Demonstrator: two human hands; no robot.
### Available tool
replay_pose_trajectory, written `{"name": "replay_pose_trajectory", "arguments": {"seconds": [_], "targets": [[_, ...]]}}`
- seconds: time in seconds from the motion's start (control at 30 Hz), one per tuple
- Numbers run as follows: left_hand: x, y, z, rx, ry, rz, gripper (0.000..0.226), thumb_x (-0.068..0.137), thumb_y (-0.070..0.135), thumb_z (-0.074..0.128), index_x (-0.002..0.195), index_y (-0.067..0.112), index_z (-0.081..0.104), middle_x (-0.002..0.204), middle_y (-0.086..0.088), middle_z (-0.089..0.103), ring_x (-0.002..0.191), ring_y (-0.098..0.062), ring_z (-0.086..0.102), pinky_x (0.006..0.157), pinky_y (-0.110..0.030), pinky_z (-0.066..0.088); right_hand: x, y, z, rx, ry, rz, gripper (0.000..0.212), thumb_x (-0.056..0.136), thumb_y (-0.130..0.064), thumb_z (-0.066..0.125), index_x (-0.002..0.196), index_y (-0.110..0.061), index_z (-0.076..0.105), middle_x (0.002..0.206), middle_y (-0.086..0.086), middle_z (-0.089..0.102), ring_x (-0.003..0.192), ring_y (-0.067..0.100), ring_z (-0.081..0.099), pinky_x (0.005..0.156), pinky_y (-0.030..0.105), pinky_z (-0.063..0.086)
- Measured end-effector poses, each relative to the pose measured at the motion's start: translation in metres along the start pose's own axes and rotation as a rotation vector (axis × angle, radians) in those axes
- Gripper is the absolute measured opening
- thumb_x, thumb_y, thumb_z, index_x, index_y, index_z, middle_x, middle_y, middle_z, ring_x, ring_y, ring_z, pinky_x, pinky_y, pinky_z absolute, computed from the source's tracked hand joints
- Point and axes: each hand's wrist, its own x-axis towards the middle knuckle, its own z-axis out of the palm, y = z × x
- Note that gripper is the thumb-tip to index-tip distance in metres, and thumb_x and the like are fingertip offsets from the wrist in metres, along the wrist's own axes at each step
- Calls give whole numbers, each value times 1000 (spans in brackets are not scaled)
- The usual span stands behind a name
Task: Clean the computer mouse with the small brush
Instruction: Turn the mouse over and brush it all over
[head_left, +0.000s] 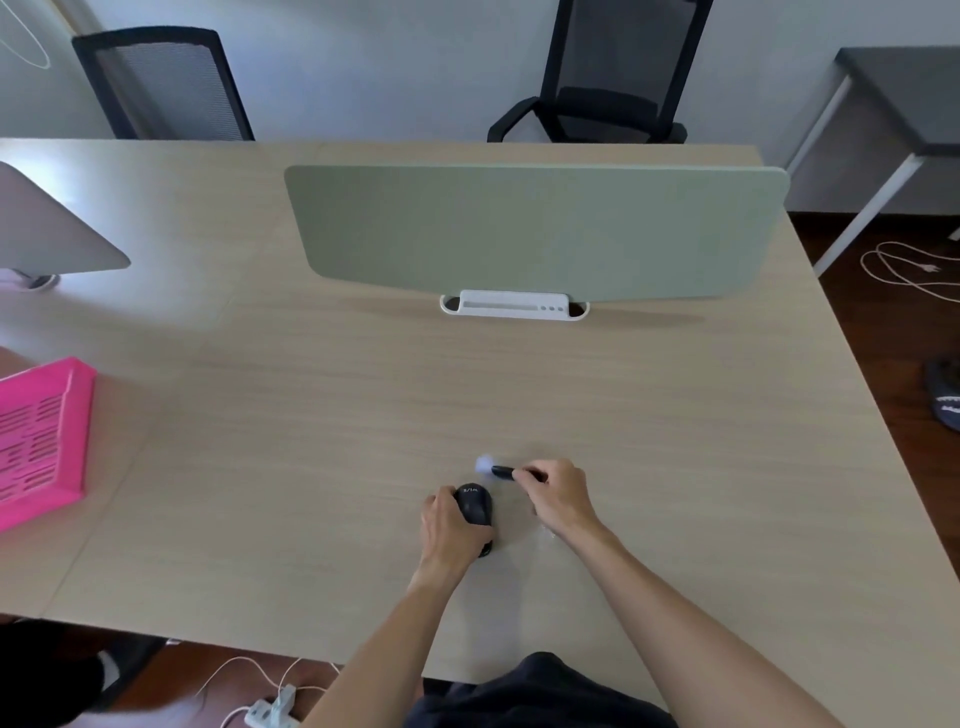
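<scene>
The bench (311, 415) carries everything, and the computer mouse (474, 506) near its front edge serves as the landmark here. Far behind the mouse stands a green divider panel (535, 228) in a white clip; well off to the mouse's left lies a pink basket (41, 441), a slotted tray in which nothing can be seen, though part of it runs out of view. The left hand (448, 530) sits on the mouse's left flank, fingers curled round the body and holding it tipped up, so that its long axis runs away from the person with the printed end farthest off. Just behind and to the right of the mouse, the right hand (553, 493) pinches the dark handle of the small brush (498, 470). The brush's long axis lies across the bench, its pale, blurred bristle tuft pointing left and hanging just beyond the mouse's far end, apart from it as far as can be told. The right hand is thus the one placed to act; I judge the next stroke calls for bringing the bristles back towards the person and down onto the mouse.
</scene>
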Motion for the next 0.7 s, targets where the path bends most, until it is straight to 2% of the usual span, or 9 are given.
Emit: {"name": "replay_pose_trajectory", "arguments": {"seconds": [0.1, 0.17, 0.23, 0.33, 0.4, 0.43, 0.53, 0.6, 0.7], "targets": [[0, 0, 2, 1, 36, 30, 39, 59, 17, 69, 94, 6, 57, 100, -11, 61, 94, -31, 60, 68, -31, 47, -9, 2, 6, -106, -139, -28, 29, 87, -24, 60, 69, -1, 64, 58, 2, 45, 53, 17, 35, 42, 20, 26], [0, 0, 2, -7, 30, 41, 42, 57, 16, 69, 96, 5, 58, 101, -11, 61, 92, -30, 60, 70, -32, 51, -11, 7, -1, -147, -197, -14, 31, 84, -25, 60, 62, -3, 60, 57, 1, 42, 53, 16, 32, 44, 23, 23], [-1, -1, 1, -14, 21, 50, 49, 56, 15, 72, 102, 5, 58, 104, -10, 58, 95, -29, 59, 74, -32, 52, -10, 9, -11, -171, -238, 12, 30, 81, -26, 62, 57, -9, 60, 56, 1, 46, 51, 16, 36, 47, 25, 27], [-5, -2, 4, -29, 34, 72, 49, 62, 12, 72, 107, 4, 53, 105, -10, 58, 101, -30, 56, 79, -35, 51, -3, 6, -15, -59, -122, 51, 31, 79, -28, 62, 63, -2, 62, 58, 5, 51, 50, 19, 42, 49, 26, 34], [-8, 0, 7, -36, 31, 82, 49, 66, 12, 71, 109, 5, 50, 107, -10, 57, 103, -30, 54, 81, -37, 51, -2, 2, -7, -12, -5, 44, 28, 80, -29, 63, 66, -6, 67, 57, 3, 52, 52, 20, 46, 50, 27, 38], [-10, 1, 8, -35, 25, 88, 48, 67, 12, 71, 110, 5, 49, 108, -10, 57, 103, -30, 54, 80, -38, 52, -2, 0, -1, -33, -3, 33, 27, 81, -30, 63, 69, -7, 69, 57, 3, 52, 54, 20, 47, 50, 27, 37], [-12, 1, 6, -23, -4, 68, 49, 65, 14, 73, 110, 10, 52, 108, -9, 55, 103, -29, 55, 82, -39, 52, -9, 3, 12, -135, -107, -1, 31, 82, -26, 63, 63, -2, 58, 55, 1, 44, 54, 18, 38, 50, 31, 29], [-10, -3, 4, 33, 5, 60, 52, 63, 22, 74, 111, 19, 53, 108, -7, 57, 105, -28, 53, 87, -38, 50, -13, 5, 6, -188, -187, -26, 34, 81, -26, 63, 58, -4, 51, 52, 1, 39, 50, 16, 32, 49, 30, 25], [-10, -8, 2, 72, 1, 81, 66, 60, 35, 77, 120, 27, 53, 111, -5, 58, 110, -28, 52, 90, -36, 46, -11, -3, -14, -205, -292, 14, 32, 79, -25, 63, 53, -7, 56, 50, 1, 49, 35, 12, 38, 42, 20, 32]]}}
